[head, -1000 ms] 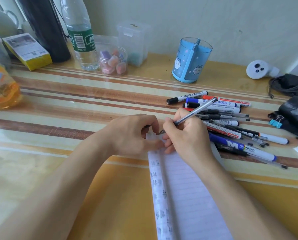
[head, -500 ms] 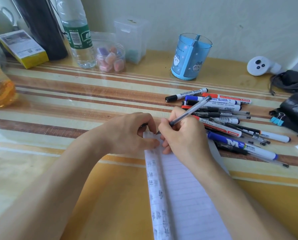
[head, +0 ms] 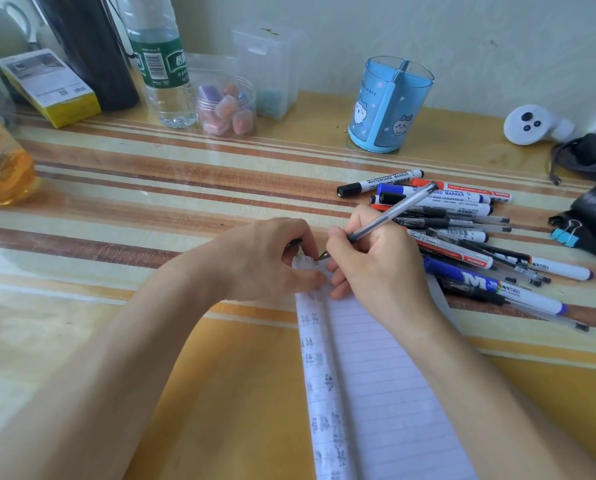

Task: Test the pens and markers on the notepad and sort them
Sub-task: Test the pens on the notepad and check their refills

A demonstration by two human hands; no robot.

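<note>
Right hand (head: 376, 268) grips clear pen (head: 390, 216), tip on notepad (head: 376, 393); curled left hand (head: 265, 261) holds dark cap (head: 295, 242).

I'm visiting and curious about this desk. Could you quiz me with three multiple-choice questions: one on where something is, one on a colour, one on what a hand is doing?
1. Where does the pile of pens and markers lie relative to the white lined notepad? A to its left; B to its right; C in a drawer.
2. What colour is the translucent plastic pen cup with cartoon cats? A red; B green; C blue.
3. What is the right hand doing? A lying flat, empty; B gripping a clear-barrelled pen; C lifting a bottle.
Answers: 1 B, the pile sits right of the pad. 2 C, its walls are blue. 3 B, the hand curls round the pen, its tip at the pad's top edge.
</note>
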